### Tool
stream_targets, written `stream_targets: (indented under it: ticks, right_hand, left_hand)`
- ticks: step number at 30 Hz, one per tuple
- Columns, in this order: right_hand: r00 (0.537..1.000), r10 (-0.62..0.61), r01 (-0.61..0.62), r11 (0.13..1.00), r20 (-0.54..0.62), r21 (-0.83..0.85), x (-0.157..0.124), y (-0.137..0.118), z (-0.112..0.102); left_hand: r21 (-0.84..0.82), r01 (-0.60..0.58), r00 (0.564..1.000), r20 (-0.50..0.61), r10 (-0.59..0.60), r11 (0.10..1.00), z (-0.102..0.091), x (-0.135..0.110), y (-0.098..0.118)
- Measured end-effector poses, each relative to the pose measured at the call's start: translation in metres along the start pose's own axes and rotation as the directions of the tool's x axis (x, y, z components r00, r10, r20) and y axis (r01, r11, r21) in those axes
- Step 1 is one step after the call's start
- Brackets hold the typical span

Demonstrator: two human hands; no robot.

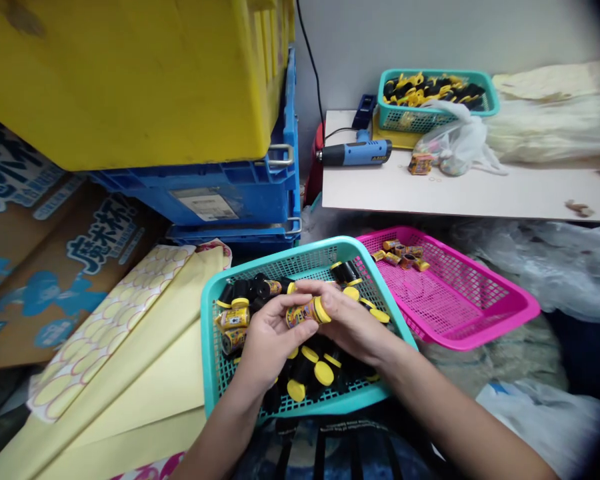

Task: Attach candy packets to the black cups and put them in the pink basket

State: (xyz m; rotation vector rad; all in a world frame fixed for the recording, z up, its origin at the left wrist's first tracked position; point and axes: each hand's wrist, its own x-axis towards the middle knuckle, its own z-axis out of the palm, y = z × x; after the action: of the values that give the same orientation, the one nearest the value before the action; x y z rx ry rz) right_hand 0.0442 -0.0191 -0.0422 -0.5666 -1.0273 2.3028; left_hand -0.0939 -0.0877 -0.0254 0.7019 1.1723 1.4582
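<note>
A small canister (pixel 303 313) with a yellow cap and a colourful printed sleeve lies between my two hands, tilted slightly. My left hand (pixel 269 337) wraps its sleeved body, with the thumb along the near side. At the capped end, the fingers of my right hand (pixel 353 321) close on the yellow cap. Both hands are above a teal basket (pixel 209 360). Inside it lie several plain black canisters (pixel 305 367) with yellow caps, partly hidden by my hands and wrists. Several sleeved canisters (pixel 235 319) lie at the basket's left side.
A pink basket (pixel 473 341) at right holds several small printed pieces. On the white table (pixel 405 193) are a blue heat gun (pixel 363 153), a plastic bag (pixel 460 143) and a filled teal basket (pixel 387 117). Stacked blue (pixel 155 193) and yellow crates (pixel 145 87) stand left, beside yellow sheets (pixel 140 387).
</note>
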Motion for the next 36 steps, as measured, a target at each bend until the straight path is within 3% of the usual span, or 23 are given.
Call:
stream_targets:
  ticks: [3,10,14,19,22,27,31,36]
  right_hand:
    - [0.999,0.000,-0.003,0.997,0.032,0.076,0.003,0.014,0.000]
    - [0.983,-0.174,0.160,0.963,-0.049,-0.215,0.009,0.023,-0.007]
    - [0.998,-0.057,0.057,0.997,0.001,-0.054,0.006,0.014,-0.006]
    - [0.999,-0.035,0.035,0.999,-0.005,-0.030,0.004,0.004,-0.006]
    - [1.000,-0.007,0.007,1.000,-0.023,-0.015,0.004,0.005,-0.007]
    - [0.998,0.045,-0.047,0.997,0.040,0.061,0.004,0.006,-0.006]
    - [0.993,0.101,-0.106,0.992,0.060,0.069,0.004,0.009,-0.008]
    - [0.998,0.064,-0.064,0.998,0.016,-0.013,0.005,0.016,-0.014]
  left_hand:
    - [-0.039,-0.013,1.000,-0.008,0.013,0.999,-0.001,0.000,-0.006]
    - [-0.019,0.031,0.999,-0.033,-0.031,0.999,-0.007,0.000,-0.015]
    - [0.003,0.022,0.999,-0.033,-0.022,1.000,-0.010,-0.002,-0.012]
    - [-0.121,0.138,0.985,0.121,-0.123,0.983,-0.016,-0.006,0.002]
    - [-0.098,0.188,0.982,0.054,-0.184,0.977,-0.016,-0.005,0.003]
    - [-0.109,0.207,0.975,-0.063,-0.214,0.972,-0.012,-0.001,-0.001]
    - [-0.123,0.205,0.975,-0.056,-0.213,0.971,-0.011,-0.001,0.000]
    - [-0.113,0.267,0.964,0.031,-0.265,0.957,-0.018,-0.001,0.003]
